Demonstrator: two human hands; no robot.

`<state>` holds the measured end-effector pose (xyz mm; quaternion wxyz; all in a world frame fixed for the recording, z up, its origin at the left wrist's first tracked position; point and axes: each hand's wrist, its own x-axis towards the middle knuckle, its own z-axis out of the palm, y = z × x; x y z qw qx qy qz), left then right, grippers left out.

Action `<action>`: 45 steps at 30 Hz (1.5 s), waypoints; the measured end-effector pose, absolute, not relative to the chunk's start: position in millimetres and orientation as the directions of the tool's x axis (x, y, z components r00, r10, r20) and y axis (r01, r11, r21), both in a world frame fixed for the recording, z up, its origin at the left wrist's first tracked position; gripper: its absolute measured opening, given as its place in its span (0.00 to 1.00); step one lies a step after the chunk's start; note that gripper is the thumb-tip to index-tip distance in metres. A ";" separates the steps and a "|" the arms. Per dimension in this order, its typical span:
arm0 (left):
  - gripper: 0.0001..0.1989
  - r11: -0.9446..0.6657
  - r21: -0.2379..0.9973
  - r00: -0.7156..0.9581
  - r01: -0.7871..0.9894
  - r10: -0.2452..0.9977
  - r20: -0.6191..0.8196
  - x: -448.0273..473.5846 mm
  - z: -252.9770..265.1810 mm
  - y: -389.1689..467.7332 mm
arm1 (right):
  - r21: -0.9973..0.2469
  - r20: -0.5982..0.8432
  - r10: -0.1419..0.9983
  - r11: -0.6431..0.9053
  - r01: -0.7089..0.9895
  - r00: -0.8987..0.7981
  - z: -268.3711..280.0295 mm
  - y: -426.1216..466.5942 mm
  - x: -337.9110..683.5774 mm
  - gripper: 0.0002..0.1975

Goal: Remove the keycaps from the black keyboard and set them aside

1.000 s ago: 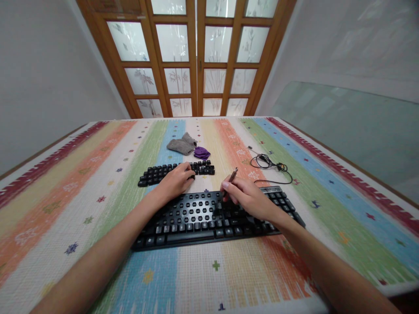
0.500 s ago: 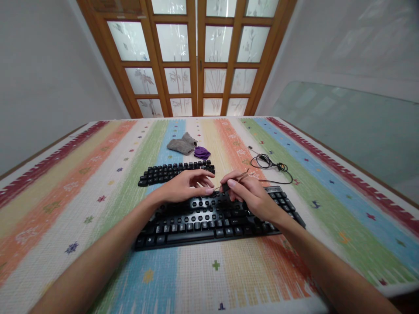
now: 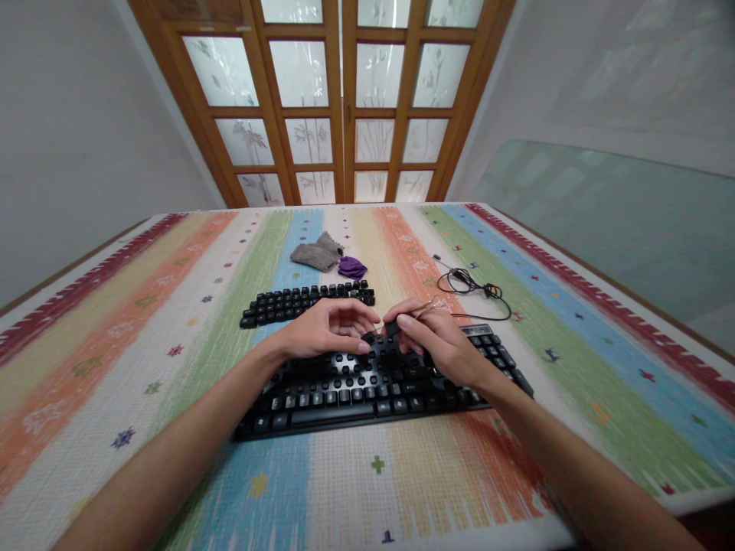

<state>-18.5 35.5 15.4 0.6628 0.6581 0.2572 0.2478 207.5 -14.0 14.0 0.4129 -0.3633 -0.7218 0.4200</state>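
My right hand pinches a wire keycap puller by its dark middle. Its thin wires stick out toward the upper right and toward my left hand. My left hand hovers over the upper part of a black keyboard, fingers curved and thumb apart from them. A small dark piece, perhaps a keycap, shows by the left fingertips; whether they touch it is hard to tell. Several upper rows of the keyboard show bare key stems, while lower rows and the right side carry keycaps.
Loose black keycaps stand in rows behind the keyboard. Farther back lie a grey cloth and a purple cloth. A coiled black cable rests at the right on the striped tablecloth.
The left fingers have curved more, and the thumb has shifted slightly down. A small dark piece now shows beside the left fingertips. My right hand stays almost in place with the puller.
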 end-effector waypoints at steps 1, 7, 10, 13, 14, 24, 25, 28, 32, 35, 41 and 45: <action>0.19 0.001 1.000 0.738 0.008 0.675 -0.006 -18.5 14.8 35.7 | -0.905 0.297 0.870 0.387 0.174 -0.393 13.8 -13.9 207.4 0.16; 0.13 -0.219 0.968 0.694 0.126 0.717 0.072 -20.6 11.6 39.9 | -0.898 0.291 0.889 0.381 0.220 -0.353 13.3 -12.8 208.2 0.16; 0.10 -0.360 0.919 0.672 0.160 0.722 0.166 -20.5 11.5 41.0 | -0.889 0.279 0.904 0.371 0.269 -0.324 12.0 -11.2 208.6 0.19; 0.07 -0.409 0.899 0.645 0.154 0.731 0.222 -19.5 12.0 41.1 | -0.889 0.257 0.921 0.344 0.301 -0.293 11.7 -8.4 209.6 0.21; 0.07 -0.414 0.898 0.639 0.149 0.733 0.232 -19.5 12.1 41.3 | -0.892 0.244 0.928 0.329 0.312 -0.281 12.4 -7.3 210.3 0.21; 0.08 -0.468 0.767 0.590 0.440 0.794 0.146 -27.5 1.7 52.9 | -0.710 0.087 0.784 0.482 0.514 -0.614 40.2 -8.6 232.3 0.21; 0.07 -0.487 0.728 0.589 0.483 0.796 0.141 -27.6 0.4 53.3 | -0.687 0.087 0.771 0.505 0.523 -0.630 41.7 -9.2 234.0 0.21; 0.05 -0.528 0.627 0.598 0.573 0.792 0.120 -26.6 -3.6 53.4 | -0.674 0.047 0.769 0.495 0.549 -0.637 42.3 -9.8 236.6 0.18; 0.06 -0.588 0.481 0.617 0.650 0.778 0.119 -25.8 -10.2 54.9 | -0.750 -0.057 0.777 0.381 0.541 -0.626 37.4 -9.4 236.6 0.14; 0.09 -0.642 0.378 0.645 0.667 0.751 0.139 -26.7 -15.1 58.0 | -0.829 -0.126 0.743 0.285 0.482 -0.657 35.4 -9.4 237.1 0.14; 0.11 -0.701 0.329 0.672 0.633 0.709 0.215 -29.3 -22.2 61.8 | -0.796 -0.089 0.763 0.331 0.506 -0.640 41.3 -9.4 244.9 0.13; 0.12 -0.747 0.314 0.719 0.586 0.658 0.223 -30.1 -23.8 61.1 | -0.707 -0.040 0.758 0.438 0.554 -0.651 42.2 -8.3 245.3 0.12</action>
